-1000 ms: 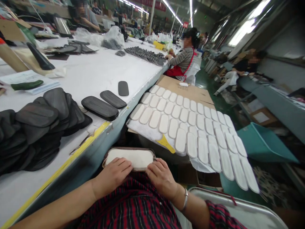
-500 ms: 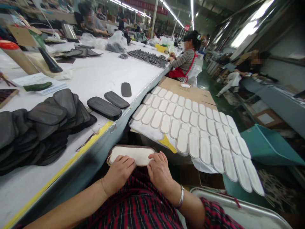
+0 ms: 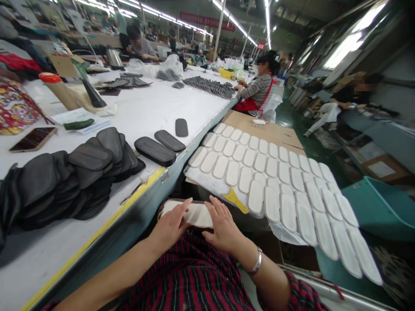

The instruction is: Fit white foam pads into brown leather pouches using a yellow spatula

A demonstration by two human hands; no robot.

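Observation:
A long rounded piece (image 3: 197, 214) with a white top and a dark brown rim lies crosswise in front of my lap. My left hand (image 3: 171, 225) is at its left part, fingers raised and apart from the thumb. Over the right end is my right hand (image 3: 223, 224), its fingers spread, with a bracelet on the wrist. Neither hand is closed round the piece. Whether the palms touch it cannot be told. Many similar white pads (image 3: 260, 160) lie in rows on a board to the right.
Heaped dark pads (image 3: 87, 157) and a small dark stack (image 3: 154, 151) lie on the white table (image 3: 142, 103) at left, near a phone (image 3: 33, 139). A yellow tool (image 3: 236, 200) rests at the board's edge. A teal bin (image 3: 382, 207) stands right. A person (image 3: 261, 88) sits beyond.
Both hands have lifted their fingers and opened over the white-topped piece. The view has turned left, so the surroundings appear further right and more of the left table shows.

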